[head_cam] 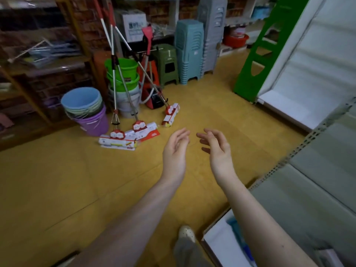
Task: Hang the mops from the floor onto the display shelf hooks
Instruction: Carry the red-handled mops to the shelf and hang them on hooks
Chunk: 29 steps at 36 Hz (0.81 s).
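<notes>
Three sponge mops with metal handles lean against the buckets, their red-and-white packaged heads on the yellow floor: the left mop [117, 140], the middle mop [143, 130] and the right mop [171, 114]. My left hand [176, 149] and my right hand [216, 146] are stretched out in front of me, palms facing each other, fingers relaxed and holding nothing. Both hands are short of the mops, to their right and nearer to me. The white display shelf [308, 89] with a green end panel [256, 54] stands at the right.
Stacked buckets [84, 108] and green buckets [123, 74] stand behind the mops. Stacked plastic stools [189, 51] and a green stool [167, 64] are further back. Wooden shelving [38, 74] runs along the left. A grey shelf [308, 189] and open box [227, 241] are at the lower right.
</notes>
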### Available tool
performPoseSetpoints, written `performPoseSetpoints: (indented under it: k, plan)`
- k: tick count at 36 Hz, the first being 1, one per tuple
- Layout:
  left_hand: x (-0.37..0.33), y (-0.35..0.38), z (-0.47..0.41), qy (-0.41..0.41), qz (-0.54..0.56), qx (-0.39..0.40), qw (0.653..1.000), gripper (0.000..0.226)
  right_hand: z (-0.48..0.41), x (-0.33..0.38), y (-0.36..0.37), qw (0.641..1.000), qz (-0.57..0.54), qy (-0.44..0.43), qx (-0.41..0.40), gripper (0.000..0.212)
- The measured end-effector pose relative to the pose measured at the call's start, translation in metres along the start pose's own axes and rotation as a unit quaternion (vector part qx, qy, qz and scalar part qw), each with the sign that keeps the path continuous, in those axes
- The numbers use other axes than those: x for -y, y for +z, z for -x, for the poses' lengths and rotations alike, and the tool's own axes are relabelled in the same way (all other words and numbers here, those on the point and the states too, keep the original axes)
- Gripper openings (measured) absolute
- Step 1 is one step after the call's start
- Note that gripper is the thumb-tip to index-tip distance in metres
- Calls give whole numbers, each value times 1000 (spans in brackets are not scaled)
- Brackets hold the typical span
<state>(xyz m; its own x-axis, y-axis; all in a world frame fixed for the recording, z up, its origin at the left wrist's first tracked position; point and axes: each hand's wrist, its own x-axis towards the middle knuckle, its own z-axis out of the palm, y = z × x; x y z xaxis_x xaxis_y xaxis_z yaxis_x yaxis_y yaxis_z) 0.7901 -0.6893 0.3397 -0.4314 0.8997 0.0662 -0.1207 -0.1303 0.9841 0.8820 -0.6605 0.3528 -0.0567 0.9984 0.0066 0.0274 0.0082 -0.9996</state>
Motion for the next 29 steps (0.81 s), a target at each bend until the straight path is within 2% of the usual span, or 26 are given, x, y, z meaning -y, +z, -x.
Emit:
performPoseSetpoints:
  k: [10,19,29]
  plan:
    - [21,-41,-126,-43,-66,-119,990,21,-125,-22,91,991,-34,60,110,23]
    - [26,-79,-218,-60,-87,-200,974,19,-221,-27,167,979,-38,78,185,18]
    - [36,-147,-307,-44,-30,-256,965,22,-291,-39,270,970,-6,74,234,18]
